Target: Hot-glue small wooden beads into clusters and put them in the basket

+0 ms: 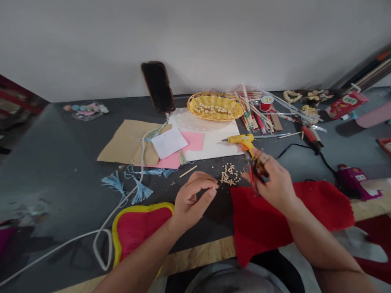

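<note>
My left hand [197, 199] is closed in a pinch, with a tiny pale piece just showing at the thumb and fingertip. Right beside it on the dark table lies a loose heap of small round pale pieces [230, 175]. My right hand [276, 181] is wrapped around a red-and-dark hand tool [255, 177], blurred, perhaps pliers or scissors. Just beyond those fingers is a yellow glue gun [241, 139], its nozzle pointing left over white sheet material and its grip partly behind the hand. Red felt [320, 203] spreads beneath my right wrist.
A yellow wicker basket [215, 108] holds pale bits. Sticks and a red thread spool [266, 103] lie at back right. A phone [158, 86] leans on the wall. Brown paper [122, 142], blue tassels [142, 191], a white cord [106, 219] and a yellow-edged pink piece [140, 230] lie left.
</note>
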The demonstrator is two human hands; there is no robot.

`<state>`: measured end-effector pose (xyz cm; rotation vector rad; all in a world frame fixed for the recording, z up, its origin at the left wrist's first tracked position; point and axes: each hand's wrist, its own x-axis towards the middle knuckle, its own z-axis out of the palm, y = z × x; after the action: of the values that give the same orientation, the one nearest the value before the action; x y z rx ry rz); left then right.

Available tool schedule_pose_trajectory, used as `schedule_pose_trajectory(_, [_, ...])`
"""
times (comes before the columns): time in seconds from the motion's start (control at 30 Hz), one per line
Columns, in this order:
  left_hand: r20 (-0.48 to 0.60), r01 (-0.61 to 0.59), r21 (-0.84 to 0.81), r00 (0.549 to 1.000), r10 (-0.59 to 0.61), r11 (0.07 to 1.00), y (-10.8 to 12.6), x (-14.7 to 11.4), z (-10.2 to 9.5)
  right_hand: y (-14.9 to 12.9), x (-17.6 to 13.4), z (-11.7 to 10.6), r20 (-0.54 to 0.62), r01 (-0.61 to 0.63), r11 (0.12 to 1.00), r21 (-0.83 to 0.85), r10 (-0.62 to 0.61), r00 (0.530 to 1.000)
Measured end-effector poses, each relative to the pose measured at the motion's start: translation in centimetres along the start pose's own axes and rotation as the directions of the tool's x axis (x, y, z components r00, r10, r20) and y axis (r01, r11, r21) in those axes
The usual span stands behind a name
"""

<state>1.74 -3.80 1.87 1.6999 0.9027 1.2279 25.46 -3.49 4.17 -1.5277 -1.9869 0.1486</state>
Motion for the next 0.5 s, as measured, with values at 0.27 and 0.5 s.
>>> schedule_pose_trajectory(0.27, [0.026, 0.169, -0.191, 0.986, -0.167, 0.967, -0.9, -0.4, -0.3, 8.6, 0.0, -4.8, 0.046, -0.354, 0.807, -0.474, 0.424, 0.905])
schedule_pose_trajectory(0.5, [-0.025, 0.281, -0.365, 0.950, -0.311, 0.888, -1.8, -0.5, -0.1, 11.3, -0.2, -4.0, 0.206, -0.279, 0.711, -0.645, 0.514, 0.833])
